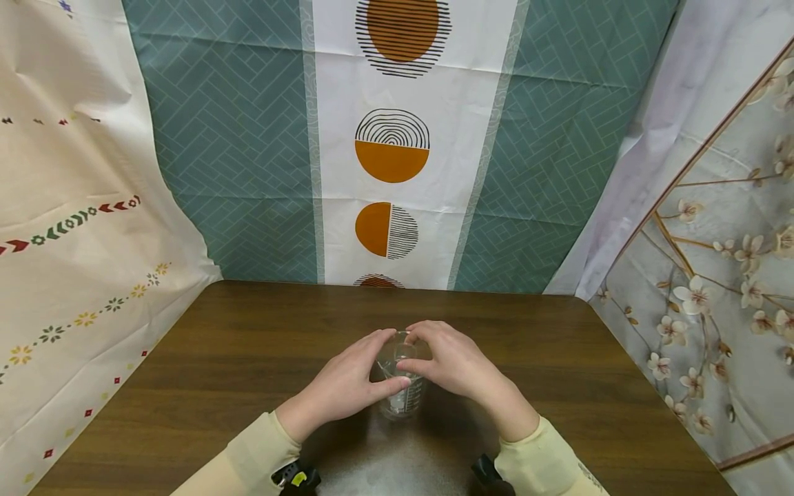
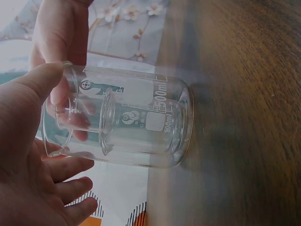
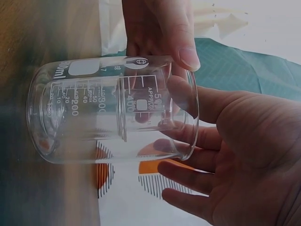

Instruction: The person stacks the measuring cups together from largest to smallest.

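Note:
A clear glass beaker marked 500 ml [image 1: 402,406] stands upright on the table. Inside, at its bottom, sits a smaller beaker marked 100 ml [image 2: 155,121]; in the right wrist view more scale lines overlap there, so I cannot tell whether another lies within it. My left hand [image 1: 347,382] holds the big beaker near its rim, thumb on the near side and fingers on the far side. My right hand [image 1: 459,362] reaches into the mouth, thumb and fingers pinching a small beaker [image 3: 142,104] inside the upper part. Glass overlaps make its lower edge hard to see.
The brown wooden table [image 1: 248,331] extends around the beakers. Behind it hangs a green and white patterned cloth [image 1: 397,193]. Pale cloths with printed patterns [image 1: 74,275] hang at the left, and a flowered one [image 1: 732,331] at the right.

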The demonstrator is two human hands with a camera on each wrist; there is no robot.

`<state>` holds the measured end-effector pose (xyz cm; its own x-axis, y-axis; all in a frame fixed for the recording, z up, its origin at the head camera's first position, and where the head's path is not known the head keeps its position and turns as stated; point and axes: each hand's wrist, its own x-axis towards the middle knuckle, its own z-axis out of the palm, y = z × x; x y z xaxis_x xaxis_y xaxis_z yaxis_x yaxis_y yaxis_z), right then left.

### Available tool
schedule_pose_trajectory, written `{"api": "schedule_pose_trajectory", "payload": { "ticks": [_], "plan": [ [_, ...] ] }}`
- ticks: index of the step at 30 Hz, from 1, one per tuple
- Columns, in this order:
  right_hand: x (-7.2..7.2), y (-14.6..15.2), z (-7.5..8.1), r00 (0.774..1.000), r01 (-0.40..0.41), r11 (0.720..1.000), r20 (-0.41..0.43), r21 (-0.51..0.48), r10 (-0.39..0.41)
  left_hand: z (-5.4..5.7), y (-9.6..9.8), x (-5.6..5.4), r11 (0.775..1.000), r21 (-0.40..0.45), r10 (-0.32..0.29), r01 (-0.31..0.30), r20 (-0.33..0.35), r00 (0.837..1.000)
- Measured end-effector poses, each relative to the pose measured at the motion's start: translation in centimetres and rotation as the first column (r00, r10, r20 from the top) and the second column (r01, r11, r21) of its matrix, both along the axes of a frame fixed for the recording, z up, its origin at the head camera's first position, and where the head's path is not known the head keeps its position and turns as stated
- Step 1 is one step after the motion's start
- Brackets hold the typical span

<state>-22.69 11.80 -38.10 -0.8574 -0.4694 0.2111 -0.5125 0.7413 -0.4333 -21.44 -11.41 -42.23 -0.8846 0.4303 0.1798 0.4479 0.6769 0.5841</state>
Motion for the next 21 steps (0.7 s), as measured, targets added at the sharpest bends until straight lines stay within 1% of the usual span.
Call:
{"api": "schedule_pose_trajectory", "payload": {
  "ticks": [21],
  "plan": [
    [-0.20,-0.20,0.12,0.998,0.011,1.000,0.057,0.017,-0.012,-0.02,-0.11,0.00,1.000,0.005,-0.005,0.005,-0.003,1.000]
  ]
}}
